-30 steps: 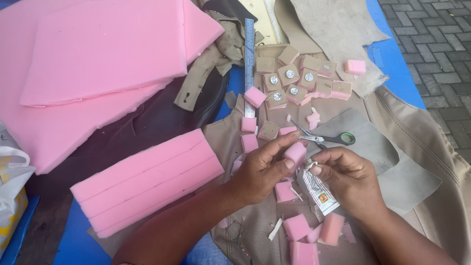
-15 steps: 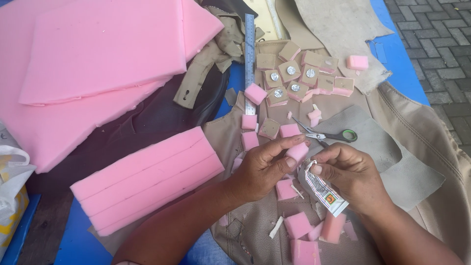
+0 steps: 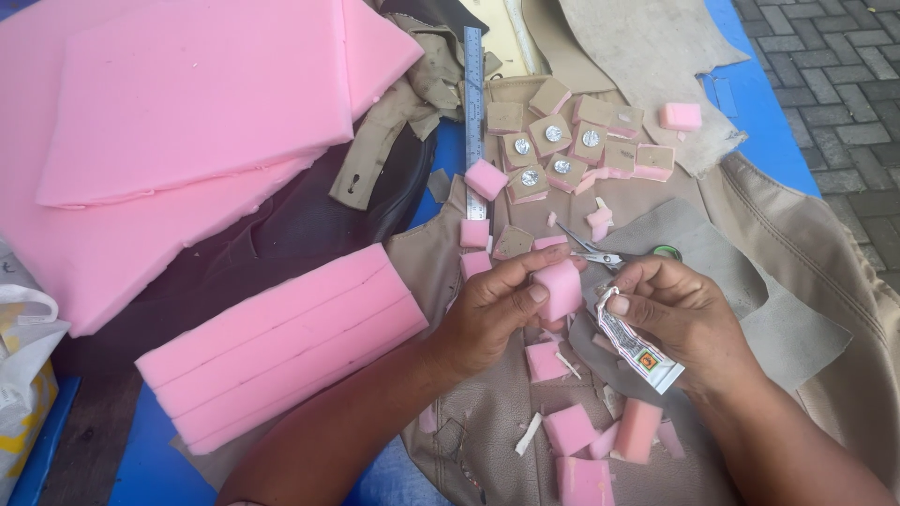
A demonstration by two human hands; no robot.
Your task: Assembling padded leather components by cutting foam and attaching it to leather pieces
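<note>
the left hand (image 3: 492,314) now grips the foam cube (image 3: 559,287) closer to the glue tube (image 3: 637,345) (crumpled), pinched in the right hand (image 3: 680,314).

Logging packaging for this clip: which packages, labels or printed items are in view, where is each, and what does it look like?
Crumpled white glue tube with red, black and yellow label: in the grip of the right hand, beside the pink foam cube held by the left hand.
White plastic bag over a yellow package: far left edge, partly cut off.
Steel ruler with printed scale: top centre, lying lengthwise.
</note>
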